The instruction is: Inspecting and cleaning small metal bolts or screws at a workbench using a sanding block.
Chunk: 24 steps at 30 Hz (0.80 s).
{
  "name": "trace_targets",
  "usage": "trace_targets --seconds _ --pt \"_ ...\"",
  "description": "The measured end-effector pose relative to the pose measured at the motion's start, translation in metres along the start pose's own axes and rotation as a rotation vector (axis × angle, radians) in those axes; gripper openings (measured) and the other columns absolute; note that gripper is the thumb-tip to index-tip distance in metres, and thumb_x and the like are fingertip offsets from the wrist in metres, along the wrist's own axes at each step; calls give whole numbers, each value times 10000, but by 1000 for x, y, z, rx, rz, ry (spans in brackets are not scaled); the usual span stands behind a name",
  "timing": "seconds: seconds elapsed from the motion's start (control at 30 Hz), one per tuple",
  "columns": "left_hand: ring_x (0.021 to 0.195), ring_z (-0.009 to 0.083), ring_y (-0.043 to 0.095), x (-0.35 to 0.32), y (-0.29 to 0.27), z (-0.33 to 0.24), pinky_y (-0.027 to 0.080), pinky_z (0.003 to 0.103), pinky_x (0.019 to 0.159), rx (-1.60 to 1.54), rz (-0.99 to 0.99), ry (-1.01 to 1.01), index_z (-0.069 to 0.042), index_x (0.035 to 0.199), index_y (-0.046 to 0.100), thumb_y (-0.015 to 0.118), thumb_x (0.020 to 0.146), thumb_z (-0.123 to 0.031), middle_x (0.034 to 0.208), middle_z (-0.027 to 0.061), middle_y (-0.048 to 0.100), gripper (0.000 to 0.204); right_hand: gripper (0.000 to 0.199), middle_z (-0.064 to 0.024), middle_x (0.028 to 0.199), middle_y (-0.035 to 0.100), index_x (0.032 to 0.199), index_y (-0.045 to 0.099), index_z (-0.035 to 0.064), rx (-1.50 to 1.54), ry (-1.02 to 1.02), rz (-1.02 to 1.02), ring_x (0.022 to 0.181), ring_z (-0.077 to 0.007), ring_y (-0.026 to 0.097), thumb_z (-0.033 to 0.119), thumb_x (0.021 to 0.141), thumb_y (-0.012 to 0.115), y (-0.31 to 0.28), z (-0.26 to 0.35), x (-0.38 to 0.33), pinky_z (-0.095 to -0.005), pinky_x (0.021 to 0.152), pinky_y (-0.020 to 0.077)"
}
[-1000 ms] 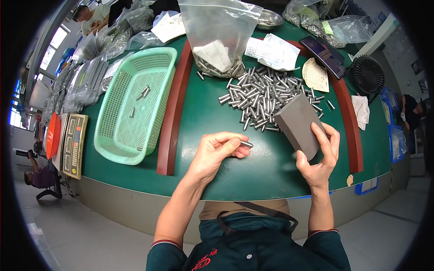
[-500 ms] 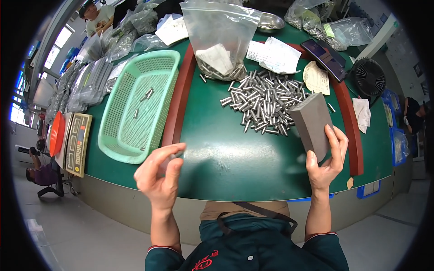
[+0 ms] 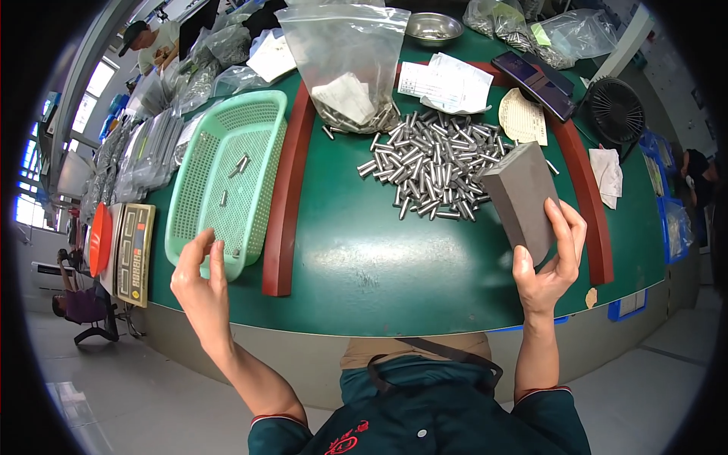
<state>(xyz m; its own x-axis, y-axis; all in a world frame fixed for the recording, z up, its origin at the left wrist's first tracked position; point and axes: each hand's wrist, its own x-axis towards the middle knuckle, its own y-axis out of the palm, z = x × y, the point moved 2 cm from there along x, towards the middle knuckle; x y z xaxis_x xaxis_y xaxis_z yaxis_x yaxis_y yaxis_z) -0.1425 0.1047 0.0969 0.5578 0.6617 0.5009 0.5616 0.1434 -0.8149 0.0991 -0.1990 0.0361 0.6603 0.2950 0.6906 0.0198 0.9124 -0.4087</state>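
My right hand [image 3: 547, 262] grips a grey rectangular block [image 3: 522, 199], held tilted above the green table [image 3: 394, 265] at its right side. A heap of several short metal pins [image 3: 428, 163] lies just left of the block. My left hand [image 3: 201, 288] hovers with fingers apart and nothing in it, at the near end of a light green mesh basket [image 3: 227, 182]. A few pins lie inside the basket.
A clear plastic bag [image 3: 345, 64] with pins and paper stands behind the heap. Red-brown rails [image 3: 288, 189] flank the work area. A scale [image 3: 134, 254] sits far left, a small black fan [image 3: 616, 112], papers and a metal bowl [image 3: 434, 28] at the back. Other people sit nearby.
My left hand moved from the table's middle, where it pinched a pin, leftward to the basket's near end and now has nothing in it. The right hand kept the block.
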Motion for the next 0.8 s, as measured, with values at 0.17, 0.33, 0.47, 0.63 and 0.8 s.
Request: trace_targets --seconds 0.17,0.33,0.47,0.63,0.8 --pt "634 146 576 -7 29 -71 455 255 601 -277 36 254 19 880 645 644 803 28 712 80 607 78 623 -170 1112 492 1150 603 11 -7 -8 2 991 -287 519 99 534 648 -1 -1 -1 -372 819 454" --pt "635 287 572 -8 88 -108 450 371 568 -441 221 399 -21 808 626 697 734 -38 696 104 569 104 610 -170 1107 497 1141 607 9 -3 2 -4 988 -285 522 105 541 654 0 0 -1 -374 819 454" --pt "738 293 579 0 129 -123 457 392 659 -526 372 281 -10 859 643 725 721 -95 777 110 587 182 606 -170 1104 500 1137 608 8 -5 5 2 988 -285 524 102 541 654 1 -1 1 -374 821 453" --pt "773 296 566 -2 155 -126 455 387 692 -549 374 227 1 867 646 727 716 -78 800 123 576 188 607 -171 1094 507 1133 609 5 0 6 4 985 -285 527 95 534 652 1 1 3 -374 822 454" --pt "735 196 597 -3 146 -120 477 306 665 -714 376 194 5 920 662 727 727 -43 824 89 616 209 609 -171 1093 509 1133 610 6 -3 6 8 986 -286 528 98 533 653 -1 1 2 -376 823 455"
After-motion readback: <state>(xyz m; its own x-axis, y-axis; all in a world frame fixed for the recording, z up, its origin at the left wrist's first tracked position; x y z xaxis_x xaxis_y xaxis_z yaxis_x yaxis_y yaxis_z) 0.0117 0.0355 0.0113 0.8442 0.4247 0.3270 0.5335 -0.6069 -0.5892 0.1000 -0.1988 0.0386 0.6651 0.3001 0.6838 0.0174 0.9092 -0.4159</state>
